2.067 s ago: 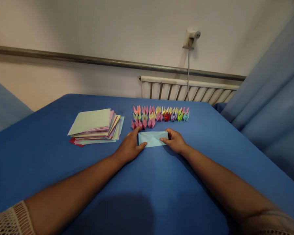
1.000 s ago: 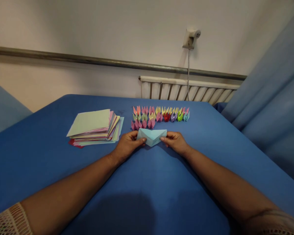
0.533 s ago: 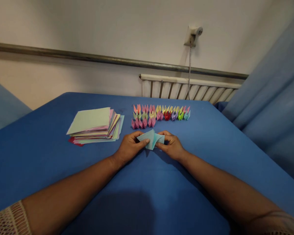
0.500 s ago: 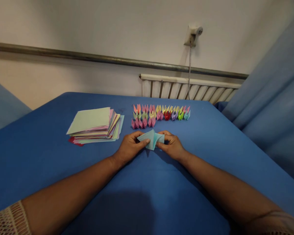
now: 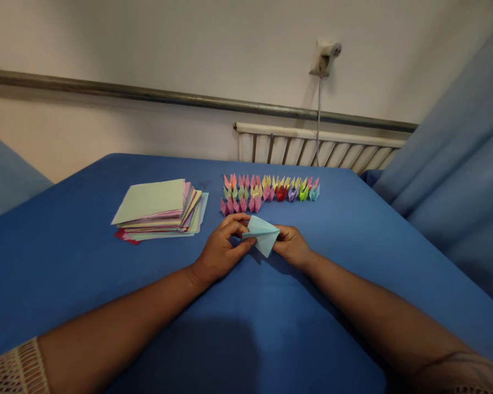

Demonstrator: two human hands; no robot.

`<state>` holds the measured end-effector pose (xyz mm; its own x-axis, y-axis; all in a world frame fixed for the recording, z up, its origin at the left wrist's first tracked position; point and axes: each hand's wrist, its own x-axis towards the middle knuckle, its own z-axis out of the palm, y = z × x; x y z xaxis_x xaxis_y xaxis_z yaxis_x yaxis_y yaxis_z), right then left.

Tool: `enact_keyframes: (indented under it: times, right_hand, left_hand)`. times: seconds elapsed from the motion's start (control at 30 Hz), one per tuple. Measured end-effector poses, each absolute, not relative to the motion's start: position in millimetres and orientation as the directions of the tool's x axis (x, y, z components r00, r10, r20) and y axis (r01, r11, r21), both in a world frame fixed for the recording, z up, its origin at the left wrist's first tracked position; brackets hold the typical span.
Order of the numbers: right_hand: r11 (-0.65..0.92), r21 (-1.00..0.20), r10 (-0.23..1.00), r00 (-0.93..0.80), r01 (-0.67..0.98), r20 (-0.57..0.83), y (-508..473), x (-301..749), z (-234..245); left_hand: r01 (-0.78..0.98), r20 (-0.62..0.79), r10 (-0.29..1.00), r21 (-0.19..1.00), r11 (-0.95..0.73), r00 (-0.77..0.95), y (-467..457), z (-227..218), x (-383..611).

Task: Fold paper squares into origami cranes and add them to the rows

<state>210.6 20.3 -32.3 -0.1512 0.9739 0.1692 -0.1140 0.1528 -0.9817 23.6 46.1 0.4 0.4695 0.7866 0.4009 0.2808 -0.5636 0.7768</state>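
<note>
A light blue folded paper [image 5: 263,234] is held between my two hands, a little above the blue tabletop. My left hand [image 5: 224,243] pinches its left corner, thumb in front and fingers behind. At the opposite corner my right hand [image 5: 292,245] is closed on the paper, its fingertips partly hidden behind it. Just beyond my hands stand rows of small folded paper cranes [image 5: 267,192] in pink, yellow, green, red, purple and blue. To the left of my left hand lies a stack of coloured paper sheets [image 5: 156,205], pale green on top.
The blue-covered table [image 5: 213,323] reaches back towards a wall with a metal rail [image 5: 181,100] and a white radiator [image 5: 312,143]. A cord hangs from a wall socket [image 5: 324,59]. A blue curtain [image 5: 456,164] hangs at the right.
The light blue paper has been turned and shifted slightly right; a pointed corner now faces right. My left hand's fingers have moved along its edge. The stack and cranes stay put.
</note>
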Motion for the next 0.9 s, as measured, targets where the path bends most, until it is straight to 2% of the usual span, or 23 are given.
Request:
enact_keyframes:
  times: [0.17,0.27,0.47,0.73,0.9]
  right_hand:
    - [0.146,-0.983,0.968,-0.190,-0.114,0.166,20,212,-33]
    - [0.125,-0.984,0.962,-0.225,-0.130,0.153,20,213,-35]
    - [0.074,-0.971,0.898,-0.409,-0.227,0.164,16,215,-31]
    - [0.222,-0.975,0.960,-0.177,0.015,0.216,19,212,-37]
    - [0.208,-0.976,0.969,-0.150,0.059,0.197,18,211,-37]
  left_hand:
    - [0.268,0.439,0.766,0.756,-0.598,0.470,44,1,23]
    - [0.239,0.386,0.798,0.813,-0.531,0.463,46,-3,24]
    - [0.197,0.252,0.867,0.911,-0.363,0.431,50,-11,26]
    - [0.231,0.370,0.777,0.811,-0.538,0.510,48,-6,23]
    - [0.198,0.304,0.820,0.875,-0.442,0.485,49,-8,23]
